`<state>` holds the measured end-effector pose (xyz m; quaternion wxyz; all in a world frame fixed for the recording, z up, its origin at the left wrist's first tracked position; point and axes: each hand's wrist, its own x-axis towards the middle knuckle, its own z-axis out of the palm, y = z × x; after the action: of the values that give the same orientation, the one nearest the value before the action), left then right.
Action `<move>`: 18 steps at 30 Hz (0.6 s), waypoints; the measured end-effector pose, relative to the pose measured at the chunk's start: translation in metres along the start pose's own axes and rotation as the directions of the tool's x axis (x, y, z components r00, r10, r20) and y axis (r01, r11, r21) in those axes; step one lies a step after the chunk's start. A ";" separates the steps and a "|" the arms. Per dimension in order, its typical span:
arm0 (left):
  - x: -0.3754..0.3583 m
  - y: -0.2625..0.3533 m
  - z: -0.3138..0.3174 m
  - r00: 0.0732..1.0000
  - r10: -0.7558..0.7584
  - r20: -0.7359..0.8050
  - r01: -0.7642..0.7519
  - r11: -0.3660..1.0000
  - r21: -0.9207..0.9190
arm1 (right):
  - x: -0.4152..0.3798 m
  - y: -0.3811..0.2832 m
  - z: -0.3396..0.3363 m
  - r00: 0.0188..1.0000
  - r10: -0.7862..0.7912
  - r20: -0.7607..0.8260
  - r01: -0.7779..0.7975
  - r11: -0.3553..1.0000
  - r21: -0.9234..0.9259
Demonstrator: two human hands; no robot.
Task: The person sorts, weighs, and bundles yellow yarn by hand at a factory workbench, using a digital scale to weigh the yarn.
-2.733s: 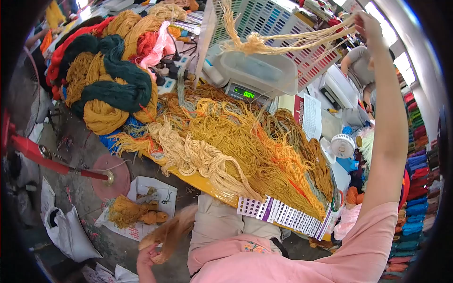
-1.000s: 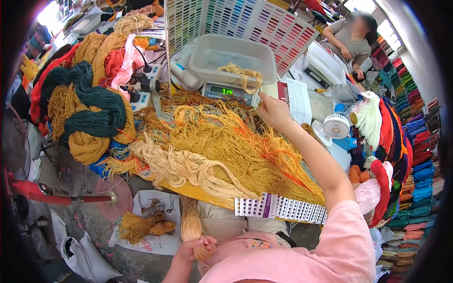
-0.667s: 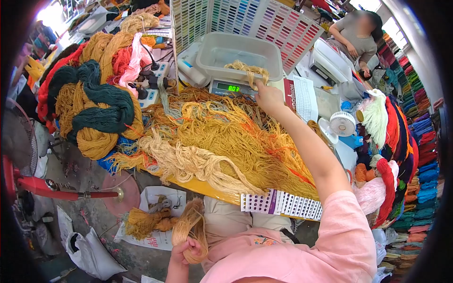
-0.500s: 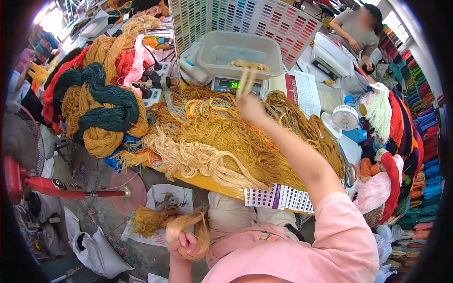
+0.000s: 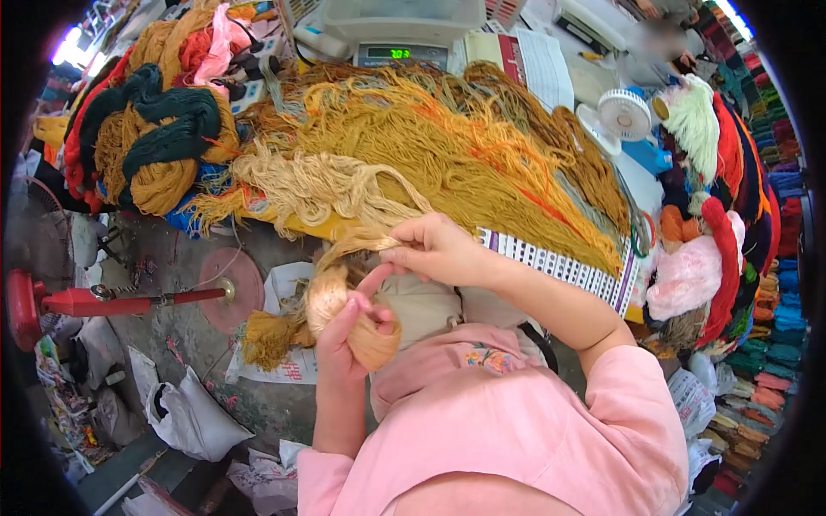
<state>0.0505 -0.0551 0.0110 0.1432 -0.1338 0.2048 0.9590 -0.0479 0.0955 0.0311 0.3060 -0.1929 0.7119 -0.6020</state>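
My left hand [image 5: 354,331] is wrapped round a glossy pale tan yarn skein [image 5: 327,301], held above my lap. Just beyond it, my right hand [image 5: 434,249] pinches a few strands [image 5: 366,241] at the skein's upper end between thumb and fingers. On the table ahead lie a loose cream-beige hank [image 5: 318,185] and a broad heap of mustard-gold yarn [image 5: 396,142]. Behind the heap stands an electronic scale [image 5: 403,56] with lit green digits, and a translucent plastic bin [image 5: 400,17] rests on it, partly cut off by the view's top edge.
Dark green hanks [image 5: 172,125] lie at left. A red pedestal fan [image 5: 129,301] stands on the floor, near a white sack [image 5: 194,417]. A small white fan [image 5: 624,116], printed sheets and colourful skeins crowd the right. Perforated cards [image 5: 551,262] line the table edge. A person sits beyond.
My right hand has come back from above the scale to the skein and now pinches strands there. My left hand has risen with the skein. The view has tilted down.
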 end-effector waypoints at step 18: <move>0.015 -0.066 0.029 0.918 -0.116 0.380 0.155 0.985 -0.073 | -0.113 0.035 -0.010 0.900 -0.109 -0.422 0.137 0.990 0.037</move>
<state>0.0522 0.0186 0.0087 0.2387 0.0307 0.1152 0.9637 0.0318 0.1824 0.0211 0.1138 -0.0938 0.7271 -0.6705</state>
